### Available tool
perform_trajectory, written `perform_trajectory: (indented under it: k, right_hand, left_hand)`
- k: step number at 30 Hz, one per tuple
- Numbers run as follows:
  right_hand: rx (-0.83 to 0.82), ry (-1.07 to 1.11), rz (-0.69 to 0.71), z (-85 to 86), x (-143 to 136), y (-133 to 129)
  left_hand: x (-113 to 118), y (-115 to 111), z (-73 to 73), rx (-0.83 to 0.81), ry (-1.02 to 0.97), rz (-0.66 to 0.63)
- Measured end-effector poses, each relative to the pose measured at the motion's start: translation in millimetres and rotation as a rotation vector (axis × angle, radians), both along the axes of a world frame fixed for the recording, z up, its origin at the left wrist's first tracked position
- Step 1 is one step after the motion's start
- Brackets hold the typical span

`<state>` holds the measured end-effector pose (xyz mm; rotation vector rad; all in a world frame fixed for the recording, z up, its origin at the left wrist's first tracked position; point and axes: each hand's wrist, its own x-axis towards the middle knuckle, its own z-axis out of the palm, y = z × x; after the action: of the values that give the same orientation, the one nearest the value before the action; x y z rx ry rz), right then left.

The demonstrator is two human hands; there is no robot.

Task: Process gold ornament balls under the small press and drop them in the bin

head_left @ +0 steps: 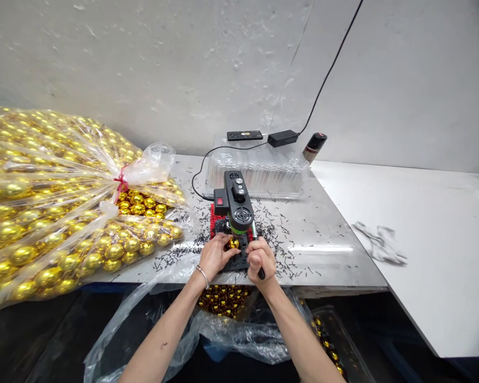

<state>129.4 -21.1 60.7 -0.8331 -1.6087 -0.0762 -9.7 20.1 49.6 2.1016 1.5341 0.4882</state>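
Note:
A black bench press machine point(239, 199) stands on the table, with a red switch on its left side. My left hand point(217, 254) pinches a shiny gold ball point(233, 243) under the press head, above the black base. Whether the ball touches the head I cannot tell. My right hand point(261, 259) is wrapped round the press's lever handle point(261, 273), whose black end points down towards me. Small black slivers point(283, 250) lie scattered around the machine. A large clear bag of gold balls point(64, 213), tied with a pink string, has a torn opening facing the press.
Behind the press are clear plastic trays point(259, 173), a power adapter point(283, 138), a remote control point(245, 135) and a spray can point(315, 147). White gloves point(381, 243) lie on the right-hand table. Below the edge, a plastic-lined container point(243, 330) holds gold balls.

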Motion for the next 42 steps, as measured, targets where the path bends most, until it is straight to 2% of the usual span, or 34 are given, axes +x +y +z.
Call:
perform_trajectory:
  k: [4, 9, 12, 14, 18, 21, 23, 26, 27, 30, 32, 34, 36, 39, 41, 42]
  right_hand:
    - [0.0, 0.049, -0.023, -6.2, -3.0, 1.4]
    - [0.034, 0.016, 0.049, -14.1, -0.2, 6.3]
    - [0.069, -0.017, 0.088, -11.5, 1.9, 7.7]
    - [0.059, -0.013, 0.087, 0.1, 1.5, 5.9]
    - [-0.072, 0.13, 0.06, 42.5, -3.1, -1.4]
    - [-0.17, 0.163, 0.031, 68.2, -6.3, -5.1]
    - [-0.189, 0.145, 0.037, 73.8, -7.1, -6.3]
    - [-0.172, 0.13, 0.064, 69.2, -7.3, -7.1]
    - [-0.161, 0.129, 0.07, 66.4, -7.2, -7.2]
    - [-0.136, 0.128, 0.078, 59.7, -6.5, -7.3]
    - [-0.136, 0.122, 0.082, 57.6, -6.0, -7.3]
    - [-0.137, 0.12, 0.084, 56.5, -5.8, -7.3]
    - [-0.13, 0.123, 0.083, 55.7, -5.9, -7.3]
    - [-0.12, 0.128, 0.079, 54.7, -6.4, -7.3]
    - [-0.116, 0.125, 0.084, 54.2, -6.3, -7.1]
    - [-0.113, 0.121, 0.088, 54.0, -6.0, -6.9]
  left_hand:
    - [0.4, 0.4, 0.4, 0.003, -0.015, 0.005]
    - [-0.1, -0.1, 2.4, -0.01, -0.015, 0.004]
    - [0.3, 0.2, 2.2, -0.005, -0.029, 0.007]
    - [1.0, 1.6, 1.8, -0.001, -0.041, 0.011]
    - [-1.7, 1.5, 3.8, 0.027, -0.108, 0.049]
    - [-10.0, -14.7, 3.8, 0.015, -0.258, 0.125]
    - [-15.9, -37.8, -2.9, -0.141, -0.426, 0.124]
    - [-19.9, -84.6, -27.3, -0.621, -0.678, 0.134]
    - [-20.1, -100.4, -37.7, -0.782, -0.76, 0.206]
    - [-21.7, -137.7, -64.1, -1.229, -1.005, 0.541]
    - [-26.8, -149.7, -69.0, -1.408, -1.159, 0.655]
    - [-34.7, -150.2, -59.6, -1.413, -1.299, 0.623]
    - [-42.2, -140.3, -38.5, -1.294, -1.386, 0.524]
    - [-45.5, -110.6, -2.4, -1.053, -1.421, 0.401]
    - [-40.5, -85.0, 12.3, -0.875, -1.425, 0.387]
    - [-36.3, -71.9, 15.3, -0.789, -1.423, 0.401]
